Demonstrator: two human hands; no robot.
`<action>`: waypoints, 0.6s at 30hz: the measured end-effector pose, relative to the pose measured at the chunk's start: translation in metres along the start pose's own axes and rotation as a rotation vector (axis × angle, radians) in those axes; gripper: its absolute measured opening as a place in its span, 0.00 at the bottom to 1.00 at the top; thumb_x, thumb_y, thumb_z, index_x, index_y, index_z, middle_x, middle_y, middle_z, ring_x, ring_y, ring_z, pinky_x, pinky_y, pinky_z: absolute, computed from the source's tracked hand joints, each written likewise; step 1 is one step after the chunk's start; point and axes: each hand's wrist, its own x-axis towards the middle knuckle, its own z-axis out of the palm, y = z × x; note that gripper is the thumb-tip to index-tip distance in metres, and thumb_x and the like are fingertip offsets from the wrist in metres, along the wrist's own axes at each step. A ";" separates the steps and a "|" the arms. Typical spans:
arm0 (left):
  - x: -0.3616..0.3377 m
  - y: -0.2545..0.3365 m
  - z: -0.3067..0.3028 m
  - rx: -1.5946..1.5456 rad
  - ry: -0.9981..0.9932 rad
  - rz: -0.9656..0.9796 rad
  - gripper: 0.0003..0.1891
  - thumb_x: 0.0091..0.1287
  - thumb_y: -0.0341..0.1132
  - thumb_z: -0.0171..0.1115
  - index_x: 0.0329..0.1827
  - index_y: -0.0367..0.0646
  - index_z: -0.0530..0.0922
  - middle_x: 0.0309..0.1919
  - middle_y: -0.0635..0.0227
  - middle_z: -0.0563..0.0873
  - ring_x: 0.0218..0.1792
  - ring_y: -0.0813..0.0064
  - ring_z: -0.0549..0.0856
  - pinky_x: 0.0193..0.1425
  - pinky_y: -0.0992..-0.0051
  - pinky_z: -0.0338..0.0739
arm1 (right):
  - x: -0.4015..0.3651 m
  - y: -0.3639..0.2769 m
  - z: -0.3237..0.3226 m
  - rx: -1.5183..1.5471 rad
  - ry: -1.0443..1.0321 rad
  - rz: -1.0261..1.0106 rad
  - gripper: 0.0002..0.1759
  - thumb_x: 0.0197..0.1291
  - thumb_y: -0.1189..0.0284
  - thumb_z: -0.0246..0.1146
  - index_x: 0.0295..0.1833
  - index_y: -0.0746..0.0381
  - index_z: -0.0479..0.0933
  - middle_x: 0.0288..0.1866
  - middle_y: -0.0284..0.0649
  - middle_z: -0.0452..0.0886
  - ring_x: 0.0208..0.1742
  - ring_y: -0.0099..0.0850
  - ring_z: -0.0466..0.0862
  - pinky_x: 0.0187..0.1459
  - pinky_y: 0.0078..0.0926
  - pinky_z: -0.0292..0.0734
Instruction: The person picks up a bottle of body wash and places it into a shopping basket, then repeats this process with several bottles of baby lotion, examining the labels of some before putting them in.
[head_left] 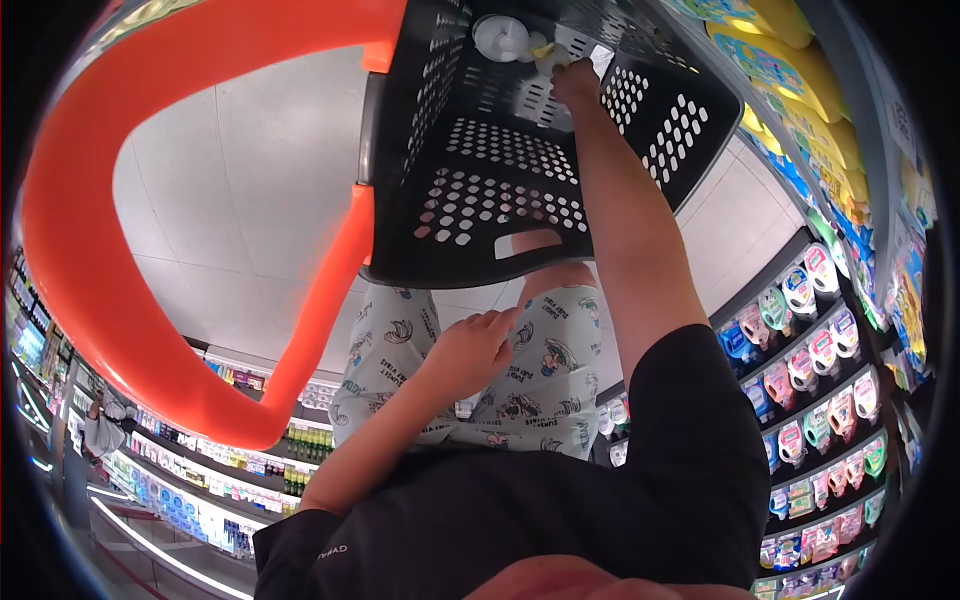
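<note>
My right hand [577, 83] reaches deep into a black shopping basket [510, 170] with perforated walls. Its fingers are closed around or against a small white-and-yellow item [546, 58], too small to make out. Beside that item, at the far end of the basket, lies a round white container [500, 38]. A pale, shiny piece [601, 60] shows just past my fingertips. My left hand [468, 350] rests on the patterned shorts over my thigh, fingers loosely extended, holding nothing.
The basket's large orange handle [75, 230] loops out to the left. Shelves of colourful refill pouches [820, 350] stand close on my right, with yellow packages [790, 80] above. More stocked shelves [190, 480] and another person [103, 425] are at the lower left. The floor [220, 200] is pale tile.
</note>
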 end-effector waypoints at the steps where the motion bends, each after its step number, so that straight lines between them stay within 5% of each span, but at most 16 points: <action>1: -0.001 -0.001 -0.002 0.003 -0.005 -0.002 0.23 0.67 0.29 0.58 0.67 0.41 0.72 0.49 0.56 0.87 0.49 0.51 0.87 0.56 0.55 0.82 | 0.002 0.001 0.006 0.006 -0.001 0.005 0.21 0.69 0.62 0.64 0.52 0.71 0.75 0.34 0.42 0.91 0.30 0.33 0.92 0.36 0.30 0.89; 6: -0.006 -0.005 -0.009 -0.076 -0.033 0.009 0.26 0.66 0.28 0.58 0.69 0.40 0.71 0.50 0.54 0.86 0.51 0.50 0.86 0.58 0.55 0.81 | -0.006 -0.014 0.006 -0.017 -0.022 0.030 0.18 0.66 0.64 0.65 0.49 0.70 0.78 0.34 0.49 0.91 0.34 0.42 0.93 0.43 0.38 0.89; 7: -0.008 -0.004 -0.009 -0.073 -0.029 0.012 0.26 0.65 0.27 0.57 0.69 0.40 0.71 0.50 0.56 0.86 0.50 0.52 0.87 0.57 0.55 0.81 | -0.014 -0.022 -0.003 -0.021 0.027 0.052 0.19 0.64 0.65 0.65 0.52 0.70 0.78 0.38 0.53 0.90 0.43 0.47 0.92 0.50 0.43 0.86; 11: -0.010 -0.003 -0.010 -0.074 -0.009 0.030 0.27 0.63 0.25 0.55 0.68 0.41 0.72 0.50 0.60 0.87 0.50 0.56 0.87 0.56 0.57 0.82 | -0.004 -0.023 0.000 -0.030 0.038 0.041 0.21 0.62 0.60 0.65 0.46 0.70 0.83 0.49 0.57 0.88 0.55 0.51 0.88 0.58 0.46 0.83; 17: -0.020 0.003 -0.014 -0.089 0.010 0.016 0.25 0.64 0.25 0.55 0.67 0.41 0.73 0.50 0.60 0.87 0.50 0.57 0.87 0.54 0.59 0.82 | -0.047 -0.025 -0.031 0.026 -0.015 0.005 0.19 0.58 0.59 0.68 0.44 0.65 0.87 0.51 0.53 0.88 0.54 0.48 0.89 0.56 0.45 0.83; 18: -0.022 0.006 -0.015 -0.085 0.025 0.028 0.25 0.64 0.25 0.55 0.67 0.40 0.73 0.50 0.60 0.87 0.49 0.57 0.87 0.54 0.59 0.82 | -0.029 0.017 -0.002 -0.091 -0.023 -0.230 0.17 0.57 0.62 0.69 0.43 0.65 0.87 0.46 0.51 0.89 0.50 0.44 0.90 0.53 0.45 0.84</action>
